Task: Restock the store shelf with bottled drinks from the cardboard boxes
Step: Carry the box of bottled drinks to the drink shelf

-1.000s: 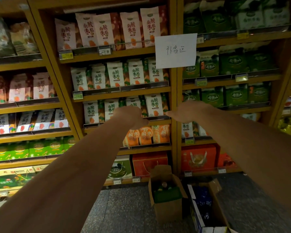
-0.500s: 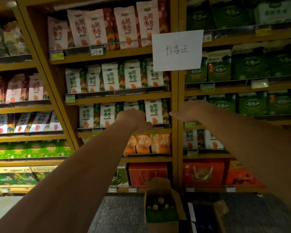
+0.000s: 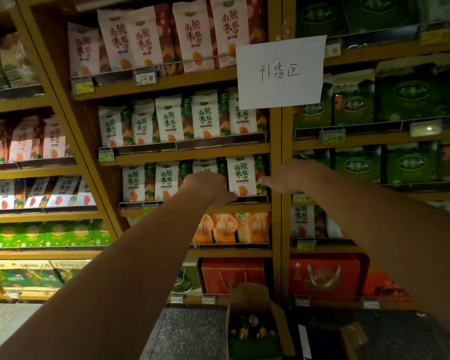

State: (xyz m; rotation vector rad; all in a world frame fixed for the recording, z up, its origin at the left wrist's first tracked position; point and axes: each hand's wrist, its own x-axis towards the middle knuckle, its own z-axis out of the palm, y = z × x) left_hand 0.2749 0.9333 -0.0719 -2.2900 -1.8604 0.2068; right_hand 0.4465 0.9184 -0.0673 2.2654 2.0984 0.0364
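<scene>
An open cardboard box (image 3: 278, 318) stands on the floor below the shelves, with bottled drinks (image 3: 252, 326) showing their caps inside. Both my arms reach out to the third shelf (image 3: 192, 207) of the wooden rack. My left hand (image 3: 208, 187) is seen from the back at the shelf's rail, in front of white snack bags, its fingers hidden. My right hand (image 3: 289, 178) is in front of the upright post, and its straight thumb touches the right edge of a white bag (image 3: 240, 175) that stands between the two hands. Neither hand visibly holds a bottle.
A white paper sign (image 3: 279, 71) hangs on the post. A second open box (image 3: 353, 336) with dark contents sits right of the first. Green packs fill the right-hand shelves, red gift boxes (image 3: 325, 275) the bottom row. The floor (image 3: 187, 331) is dark speckled stone.
The camera has come closer to the shelf and tilted up. Both hands stay at the same shelf, on either side of the white bag.
</scene>
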